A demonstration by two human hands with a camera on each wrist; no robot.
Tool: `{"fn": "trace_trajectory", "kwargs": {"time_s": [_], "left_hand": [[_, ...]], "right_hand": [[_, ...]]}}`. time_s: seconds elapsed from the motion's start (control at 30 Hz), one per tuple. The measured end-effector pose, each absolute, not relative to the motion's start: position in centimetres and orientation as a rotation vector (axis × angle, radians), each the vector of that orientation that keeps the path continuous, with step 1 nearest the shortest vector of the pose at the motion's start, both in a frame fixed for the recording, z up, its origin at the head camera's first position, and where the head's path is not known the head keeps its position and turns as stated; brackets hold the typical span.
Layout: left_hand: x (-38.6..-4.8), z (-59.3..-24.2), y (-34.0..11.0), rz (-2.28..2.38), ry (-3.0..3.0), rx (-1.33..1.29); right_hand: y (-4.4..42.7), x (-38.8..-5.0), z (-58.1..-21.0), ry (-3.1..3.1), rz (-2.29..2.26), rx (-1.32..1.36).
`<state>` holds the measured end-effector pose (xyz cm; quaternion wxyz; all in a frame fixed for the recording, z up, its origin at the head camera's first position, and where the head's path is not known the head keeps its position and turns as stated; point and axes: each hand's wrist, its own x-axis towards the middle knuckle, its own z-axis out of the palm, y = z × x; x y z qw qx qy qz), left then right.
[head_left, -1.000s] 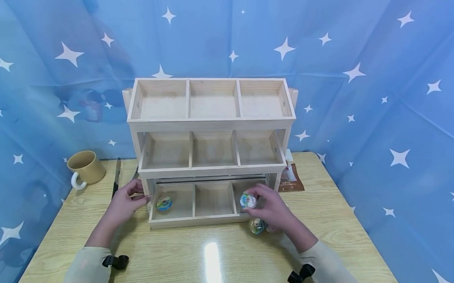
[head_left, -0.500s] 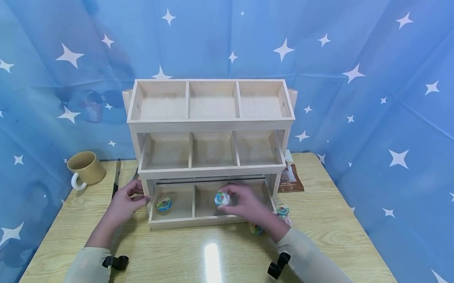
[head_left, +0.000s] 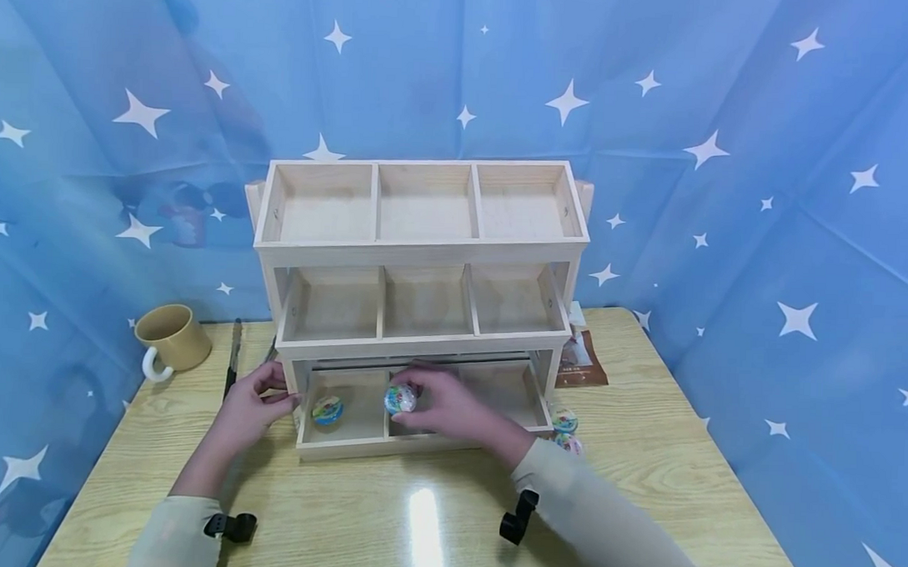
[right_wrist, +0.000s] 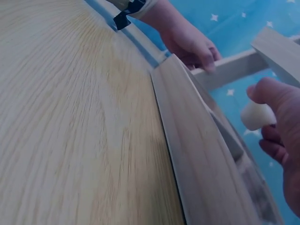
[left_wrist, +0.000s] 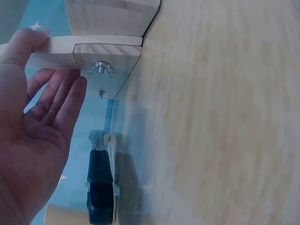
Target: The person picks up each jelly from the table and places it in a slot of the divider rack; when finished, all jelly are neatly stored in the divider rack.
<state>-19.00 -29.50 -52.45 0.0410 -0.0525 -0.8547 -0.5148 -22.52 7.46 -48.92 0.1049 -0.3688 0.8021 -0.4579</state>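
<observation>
My right hand point(head_left: 442, 404) pinches a small jelly cup point(head_left: 400, 398) with a printed lid, over the bottom tray near its left divider. In the right wrist view, the cup's pale side point(right_wrist: 258, 116) shows between thumb and fingers. A second jelly cup point(head_left: 327, 410) lies in the bottom tray's left compartment. My left hand point(head_left: 250, 401) grips the left side of the three-tier wooden rack point(head_left: 429, 346). From the left wrist, its thumb and fingers lie on opposite faces of the wood point(left_wrist: 56, 45), near a wing nut point(left_wrist: 100, 68).
More jelly cups point(head_left: 564, 419) sit on the table right of the rack, partly hidden by it. A brown packet point(head_left: 582, 363) lies behind them. On the left stand a tan mug point(head_left: 173, 338) and a long black-handled tool point(head_left: 233, 355).
My right hand has carried the jelly cup leftward along the bottom tray, from the right compartment to near the left divider. My left hand has stayed on the rack.
</observation>
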Motion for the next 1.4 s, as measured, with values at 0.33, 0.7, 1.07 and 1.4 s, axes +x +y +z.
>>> {"fn": "trace_trajectory", "kwargs": {"time_s": [0.33, 0.7, 1.07, 1.4], "left_hand": [[-18.9, -52.7, -29.5, -1.547, -2.608, -0.154], [-19.1, -53.1, -29.3, -1.531, -2.630, -0.087], [-18.9, -53.0, -29.5, -1.534, -2.613, -0.128], [-18.9, -53.1, -29.6, -1.543, -2.611, -0.165]], "right_hand": [[3.6, -23.2, -48.5, 2.503, -1.050, -1.250], [1.9, -24.2, -49.3, 2.468, -0.939, -1.357], [0.6, -25.0, -49.9, 2.480, -0.768, -1.390], [0.0, -24.9, -50.3, 2.536, -0.630, -1.405]]}}
